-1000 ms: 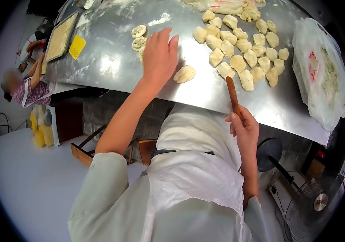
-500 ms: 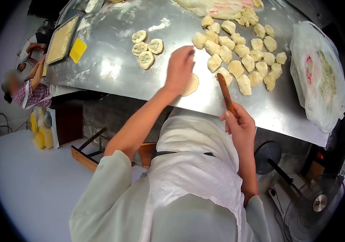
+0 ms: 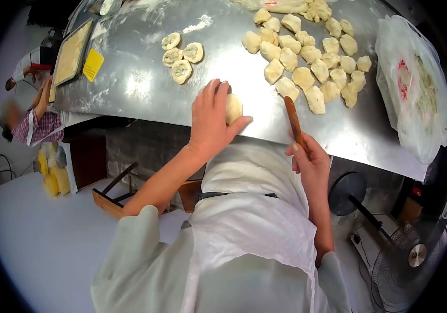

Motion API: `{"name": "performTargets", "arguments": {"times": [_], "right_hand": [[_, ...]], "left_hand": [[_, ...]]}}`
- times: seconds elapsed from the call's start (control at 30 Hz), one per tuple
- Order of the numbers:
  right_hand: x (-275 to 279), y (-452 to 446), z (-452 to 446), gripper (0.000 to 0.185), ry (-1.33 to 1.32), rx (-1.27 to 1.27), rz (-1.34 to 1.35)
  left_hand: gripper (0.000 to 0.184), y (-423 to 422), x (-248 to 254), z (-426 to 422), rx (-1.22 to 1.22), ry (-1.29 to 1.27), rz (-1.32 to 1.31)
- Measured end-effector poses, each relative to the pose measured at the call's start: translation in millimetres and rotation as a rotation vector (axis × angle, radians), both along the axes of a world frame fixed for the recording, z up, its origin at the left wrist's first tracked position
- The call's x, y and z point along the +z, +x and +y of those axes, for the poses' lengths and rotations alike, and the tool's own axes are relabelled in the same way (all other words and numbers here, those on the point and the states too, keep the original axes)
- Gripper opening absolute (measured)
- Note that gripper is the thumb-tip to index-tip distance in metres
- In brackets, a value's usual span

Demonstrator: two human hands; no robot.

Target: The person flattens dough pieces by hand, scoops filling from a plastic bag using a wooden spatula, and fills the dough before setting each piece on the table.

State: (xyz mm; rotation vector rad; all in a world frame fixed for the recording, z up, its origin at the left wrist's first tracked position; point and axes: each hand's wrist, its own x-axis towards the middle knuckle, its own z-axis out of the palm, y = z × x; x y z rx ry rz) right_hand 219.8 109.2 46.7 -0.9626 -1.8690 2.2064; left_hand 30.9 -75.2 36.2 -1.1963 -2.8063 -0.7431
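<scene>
My left hand (image 3: 212, 117) is curled round a flat dough round (image 3: 233, 108) near the table's front edge, thumb in front and fingers behind. The palm hides the round's left part. In my right hand (image 3: 309, 156) is a brown wooden stick (image 3: 293, 119) with a rounded tip, pointing away from me. Beyond that tip lie many loose dough lumps (image 3: 302, 79), the closest almost touching it. Several filled dough rounds (image 3: 180, 71), green filling showing on top, sit in a cluster past my left hand.
At right, a clear plastic bag (image 3: 414, 86) rests on the floured metal table (image 3: 140, 99). A yellow scraper (image 3: 93, 65) and a tray (image 3: 72, 55) are at left, where a person in a checked shirt (image 3: 46, 125) stands. A fan (image 3: 416, 255) is low at right.
My left hand has come back toward me and left, its thumb now spread in front of the dough round, which sits slightly further left. The right hand holds the stick almost still.
</scene>
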Motion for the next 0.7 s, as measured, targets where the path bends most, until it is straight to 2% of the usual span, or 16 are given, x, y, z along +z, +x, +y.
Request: {"name": "performTargets", "arguments": {"times": [0.07,0.1,0.3,0.4,0.5,0.53,0.6,0.67,0.7], "right_hand": [[0,-1,0,0.035,0.004,0.010,-0.014],[-1,-2,1,0.035,0.002,0.012,-0.011],[2,-6,-5,0.035,-0.002,0.001,0.014],[2,-2,-9,0.035,-0.006,0.032,-0.005],[2,0,-8,0.036,0.004,0.021,0.000],[3,1,-7,0.036,0.010,0.012,0.007],[7,-1,-6,0.036,0.004,-0.004,-0.006],[12,-3,-6,0.036,0.009,-0.005,-0.025],[14,-4,-7,0.035,0.002,0.001,-0.021]], "left_hand": [[0.075,-4,-6,2,-0.105,0.005,0.054],[0.077,-7,-8,1,-0.177,-0.105,0.070],[0.061,-27,-24,-4,-0.146,-0.025,0.017],[0.059,-25,-18,-6,-0.146,-0.055,-0.018],[0.064,-35,-1,-5,0.030,0.403,-0.447],[0.069,-41,10,-3,-0.006,0.447,-0.348],[0.074,-43,13,10,-0.013,0.315,-0.041],[0.085,-36,-11,28,-0.053,0.006,0.097],[0.093,-27,-14,32,-0.154,-0.193,0.143]]}}
